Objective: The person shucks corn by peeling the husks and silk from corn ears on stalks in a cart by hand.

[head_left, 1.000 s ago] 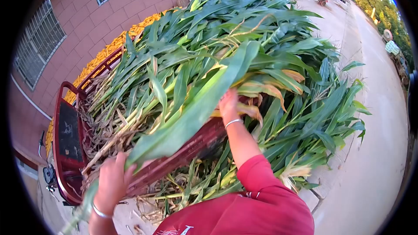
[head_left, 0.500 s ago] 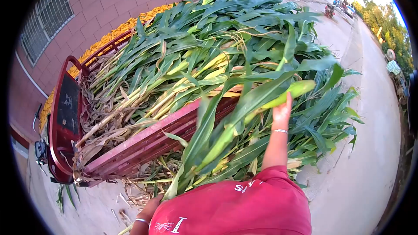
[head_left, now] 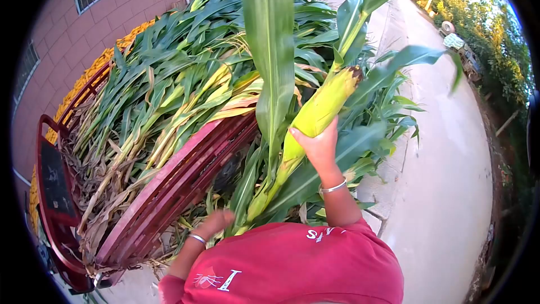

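My right hand [head_left: 316,141] is wrapped around a green ear of corn [head_left: 320,107] in its husk, the thumb lying across it. The ear's dark tip points up and to the right. It is on a leafy corn stalk [head_left: 263,197] that slants up from my red shirt, with long leaves around it. My left hand [head_left: 216,222] is beside the stalk's lower part, a bracelet on its wrist. Its fingers are blurred, and I cannot tell whether they touch the stalk.
A red cart [head_left: 185,177] to the left is heaped with cut corn stalks [head_left: 163,79]. Behind it, yellow corn cobs [head_left: 84,81] lie along a brick wall [head_left: 121,8]. A concrete road [head_left: 433,152] runs on the right, with bushes [head_left: 484,39] beyond.
My right hand has moved left in view and now wraps the ear. The ear and stalk are tilted more upright. My left hand has moved up and right. The view has shifted.
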Motion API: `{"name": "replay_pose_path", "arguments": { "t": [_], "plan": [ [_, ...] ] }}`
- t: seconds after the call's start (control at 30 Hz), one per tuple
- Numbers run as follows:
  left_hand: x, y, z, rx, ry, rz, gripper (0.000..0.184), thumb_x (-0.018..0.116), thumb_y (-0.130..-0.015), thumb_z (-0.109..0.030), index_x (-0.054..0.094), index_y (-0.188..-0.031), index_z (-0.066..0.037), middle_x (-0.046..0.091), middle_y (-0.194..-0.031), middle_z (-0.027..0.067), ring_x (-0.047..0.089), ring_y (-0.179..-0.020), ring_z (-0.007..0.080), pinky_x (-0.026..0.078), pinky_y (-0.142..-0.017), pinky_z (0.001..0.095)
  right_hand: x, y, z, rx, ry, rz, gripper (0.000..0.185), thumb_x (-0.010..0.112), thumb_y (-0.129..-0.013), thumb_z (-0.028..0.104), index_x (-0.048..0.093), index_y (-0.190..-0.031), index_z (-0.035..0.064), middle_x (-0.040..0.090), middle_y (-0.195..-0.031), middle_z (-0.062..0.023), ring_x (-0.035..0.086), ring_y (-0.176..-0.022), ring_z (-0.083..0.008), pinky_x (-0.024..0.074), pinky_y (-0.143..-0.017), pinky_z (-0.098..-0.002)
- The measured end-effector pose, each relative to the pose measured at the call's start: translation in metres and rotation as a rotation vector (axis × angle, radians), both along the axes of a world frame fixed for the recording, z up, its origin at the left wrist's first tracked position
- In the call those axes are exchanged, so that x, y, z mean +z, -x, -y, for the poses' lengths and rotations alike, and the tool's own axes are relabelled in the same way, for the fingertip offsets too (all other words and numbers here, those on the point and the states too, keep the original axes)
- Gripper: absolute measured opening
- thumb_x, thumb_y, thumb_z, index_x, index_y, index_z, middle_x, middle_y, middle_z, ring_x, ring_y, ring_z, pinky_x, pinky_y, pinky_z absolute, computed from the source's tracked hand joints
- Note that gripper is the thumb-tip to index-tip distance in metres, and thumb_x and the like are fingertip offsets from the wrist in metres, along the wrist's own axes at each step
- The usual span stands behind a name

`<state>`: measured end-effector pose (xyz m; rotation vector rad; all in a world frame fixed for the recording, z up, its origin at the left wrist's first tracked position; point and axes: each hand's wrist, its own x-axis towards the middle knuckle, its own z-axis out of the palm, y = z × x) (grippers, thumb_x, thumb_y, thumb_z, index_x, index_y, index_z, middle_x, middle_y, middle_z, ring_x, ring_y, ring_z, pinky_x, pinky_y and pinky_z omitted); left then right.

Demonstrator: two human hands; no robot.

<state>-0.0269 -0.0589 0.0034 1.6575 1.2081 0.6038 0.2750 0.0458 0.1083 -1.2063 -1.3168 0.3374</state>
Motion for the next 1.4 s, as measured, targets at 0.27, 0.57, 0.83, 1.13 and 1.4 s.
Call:
{"name": "replay_pose_path", "arguments": {
  "t": [0.27,0.57,0.83,1.13,1.4],
  "plan": [
    [0.244,-0.107,-0.109,-0.099,-0.733,0.286,0.023,0.067,-0.085,-0.017,0.066,-0.098,0.002,0.068,-0.081,0.0091,0.062,-0.07,0.0121,0.05,-0.068,0.0276,0.022,0.039,0.035,-0.027,-0.056,0.113,0.087,0.088,-0.062,0.021,0.033,-0.125,-0.004,0.057,-0.11,-0.0228,0.06,-0.098,-0.0343,0.0479,-0.085,-0.0416],
    [0.312,-0.137,-0.109,-0.287,-0.712,-0.14,0.025,0.068,-0.078,-0.014,0.07,-0.097,0.003,0.071,-0.083,0.0138,0.068,-0.073,0.0167,0.053,-0.071,0.028,0.007,0.05,0.034,-0.076,-0.056,0.112,0.087,0.086,-0.062,0.019,0.033,-0.128,-0.0019,0.057,-0.113,-0.0221,0.059,-0.104,-0.036,0.0474,-0.088,-0.0421],
    [0.295,-0.129,-0.125,-0.104,-0.786,-0.232,0.027,0.068,-0.074,-0.019,0.068,-0.087,0.006,0.069,-0.077,0.0169,0.068,-0.069,0.023,0.053,-0.067,0.0311,0.008,0.061,0.021,-0.104,-0.045,0.198,0.089,0.084,-0.063,0.02,0.031,-0.131,-0.0025,0.05,-0.119,-0.0247,0.052,-0.109,-0.0417,0.0449,-0.092,-0.0443],
    [0.258,-0.113,-0.141,0.107,-0.893,-0.089,0.021,0.067,-0.075,-0.016,0.068,-0.087,0.002,0.067,-0.073,0.0175,0.067,-0.064,0.027,0.052,-0.062,0.0336,0.002,0.075,0.006,-0.131,-0.078,0.293,0.091,0.085,-0.062,0.022,0.031,-0.131,-0.0036,0.049,-0.12,-0.0244,0.051,-0.11,-0.0409,0.044,-0.093,-0.0437],
    [0.24,-0.111,-0.135,0.26,-1.087,-0.095,0.017,0.066,-0.076,-0.021,0.065,-0.077,-0.004,0.064,-0.067,0.0164,0.064,-0.063,0.0344,0.051,-0.059,0.0431,0.001,0.088,0.006,-0.172,-0.083,0.323,0.091,0.085,-0.061,0.021,0.031,-0.131,-0.0032,0.05,-0.116,-0.0237,0.053,-0.104,-0.0418,0.0456,-0.087,-0.0455]
  ]
}}
